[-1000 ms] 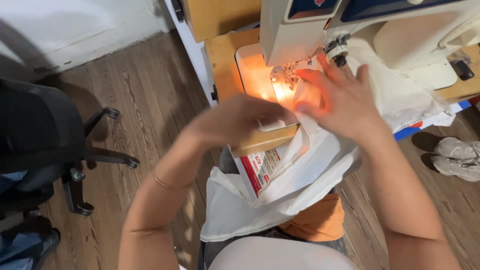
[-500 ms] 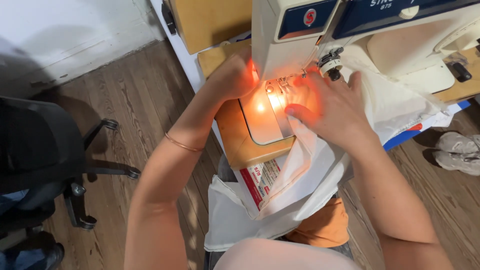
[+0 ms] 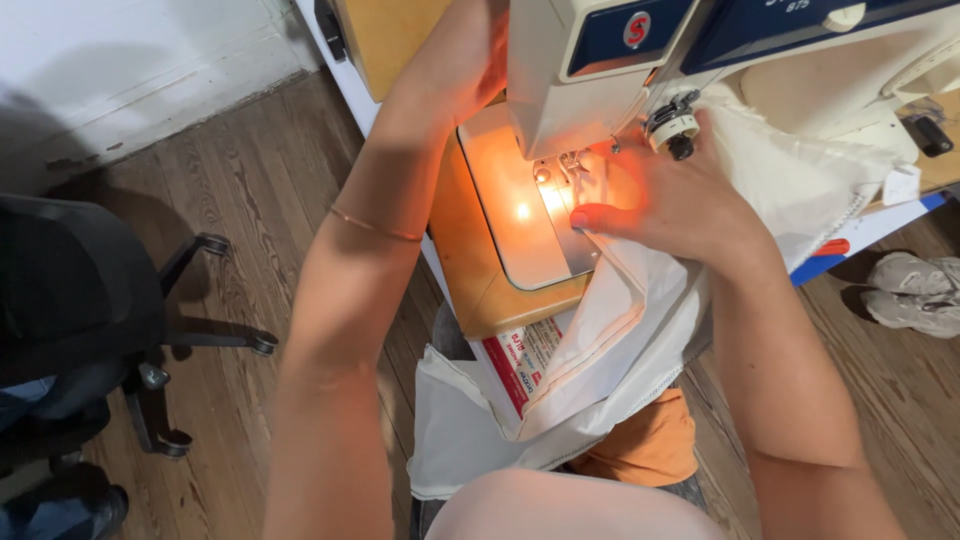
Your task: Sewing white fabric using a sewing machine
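The right hand (image 3: pixel 675 205) lies palm down with fingers spread flat on the cream-white woven fabric (image 3: pixel 620 340), pressing it against the bed of the cream sewing machine with blue front panels (image 3: pixel 640 60); its fingertips (image 3: pixel 582 217) rest just beside the metal presser foot and needle (image 3: pixel 572 165), under the machine's orange-lit lamp glow. The left hand (image 3: pixel 480 60) reaches up behind the left end of the machine head, where most of it is hidden, so whether it grips anything cannot be told; a thin gold bracelet (image 3: pixel 375 225) circles that forearm. From under the right hand the fabric spills off the front edge of the tan wooden sewing table (image 3: pixel 470 270) and hangs down toward the person's lap. Further out, a black swivel office chair (image 3: pixel 90 320) stands on the brown plank floor (image 3: pixel 250 190) to the left, and a pair of grey sneakers (image 3: pixel 915 290) lies to the right.
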